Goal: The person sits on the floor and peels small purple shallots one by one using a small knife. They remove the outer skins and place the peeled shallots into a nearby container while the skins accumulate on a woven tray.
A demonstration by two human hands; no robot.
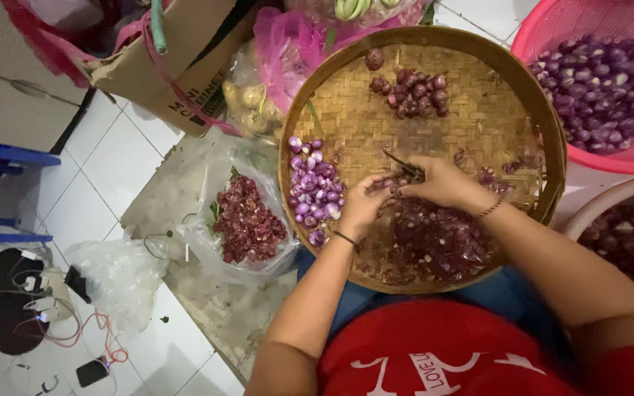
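From the head camera, looking straight down, the left hand (pixel 361 205) and the right hand (pixel 442 182) meet over the middle of a round woven tray (pixel 346 125) that rests on the person's lap. The right hand grips a small knife (pixel 403 164) whose dark blade sticks out toward the upper left, its long axis slanting from the fist up and away; the handle is buried in the closed fingers and cannot be seen. The left hand's fingers are curled tight around a small shallot (pixel 384 183), pinched at the fingertips just below the blade; only a sliver of reddish skin shows, so which way it points and its full shape cannot be told. On the tray, a heap of peeled shallots (pixel 312 192), pale purple and glossy, lies just left of the left hand, a smaller cluster of unpeeled shallots (pixel 414 91), dark maroon, sits near the far rim, and a drift of papery skins (pixel 434 242) spreads under both wrists. A clear bag of skins (pixel 247 224) lies on the tiled floor to the left. A pink basket (pixel 625 150) of shallots is cut off at the top right, and another bowl (pixel 610 202) is cropped at the right edge.
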